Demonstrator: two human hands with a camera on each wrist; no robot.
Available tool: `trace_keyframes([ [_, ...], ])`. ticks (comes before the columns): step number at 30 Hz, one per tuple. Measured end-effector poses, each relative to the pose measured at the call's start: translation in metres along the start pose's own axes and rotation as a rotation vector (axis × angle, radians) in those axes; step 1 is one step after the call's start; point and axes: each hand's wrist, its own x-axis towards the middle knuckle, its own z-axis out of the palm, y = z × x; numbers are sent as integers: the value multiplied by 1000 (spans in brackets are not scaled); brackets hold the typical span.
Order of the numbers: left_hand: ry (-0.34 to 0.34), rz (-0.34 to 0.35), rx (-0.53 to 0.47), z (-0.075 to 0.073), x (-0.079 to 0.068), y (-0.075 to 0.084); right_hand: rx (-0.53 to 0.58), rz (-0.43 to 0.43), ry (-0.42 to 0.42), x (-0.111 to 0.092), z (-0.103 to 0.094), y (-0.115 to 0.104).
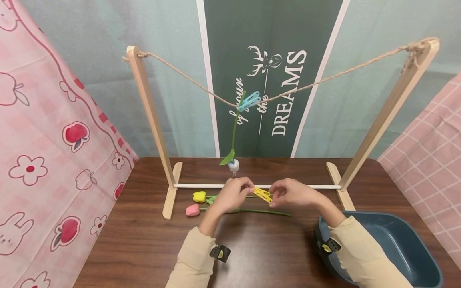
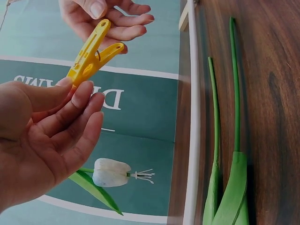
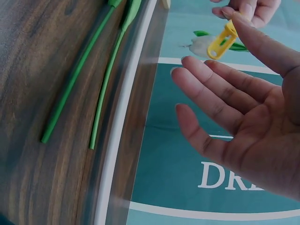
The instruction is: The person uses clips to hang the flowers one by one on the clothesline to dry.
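Observation:
My left hand (image 1: pixel 231 195) pinches one end of a yellow clothespin (image 2: pixel 90 52) between thumb and forefinger. At the clothespin's other end is my right hand (image 3: pixel 248 101), its fingers loosely spread; whether its thumb touches the clip cannot be told. Above and behind, a blue clothespin (image 1: pixel 249 101) clamps the stem of a white tulip (image 1: pixel 233 165) to a sagging rope (image 1: pixel 187 77), flower hanging down. A yellow tulip (image 1: pixel 199 196) and a pink tulip (image 1: pixel 192 210) lie on the table beneath my hands, leaves partly covered by the left one.
Two wooden posts (image 1: pixel 151 108) on flat feet carry the rope, joined low down by a white rod (image 1: pixel 199 186). A dark blue basin (image 1: pixel 399 236) stands at the right, under my right forearm. Printed curtains surround the brown table (image 1: pixel 137 240).

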Motion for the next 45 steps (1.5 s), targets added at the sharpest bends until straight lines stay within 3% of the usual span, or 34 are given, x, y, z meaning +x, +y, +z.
trace_keyframes([
  [23,-45,-48,-57,-3,0,1,-66,-9,95,3,1,-3],
  [45,-57,-59,-18,-2,-1,-1,2,-39,254,1,-3,-6],
])
